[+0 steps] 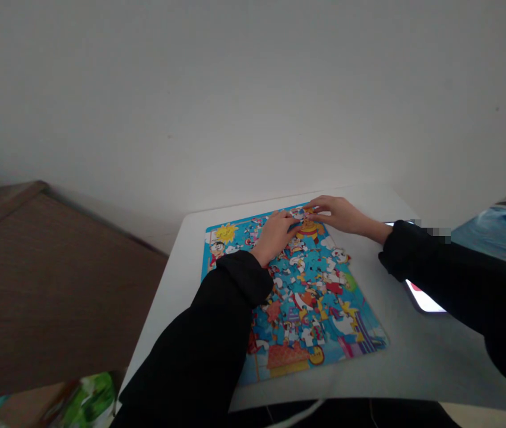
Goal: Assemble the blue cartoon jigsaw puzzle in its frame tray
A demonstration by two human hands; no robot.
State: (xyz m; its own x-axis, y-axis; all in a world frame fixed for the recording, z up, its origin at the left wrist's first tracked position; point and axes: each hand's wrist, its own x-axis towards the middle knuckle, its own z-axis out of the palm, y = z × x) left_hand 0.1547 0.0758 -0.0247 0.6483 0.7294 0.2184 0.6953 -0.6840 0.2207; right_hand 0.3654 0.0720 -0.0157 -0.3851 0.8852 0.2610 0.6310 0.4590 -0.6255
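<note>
Jigsaw puzzle (300,291) laid between worktop (407,348) far and near edges
Its far end is partly covered by the curled left hand (278,233) and right hand (337,214) — whether pieces are gripped cannot be told.

Probably a home: jigsaw (307,291) on table (413,356)

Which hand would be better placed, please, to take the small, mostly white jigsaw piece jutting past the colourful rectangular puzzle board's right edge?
Probably the right hand: it is nearer the piece, while the left hand is farther left over the board.
</note>
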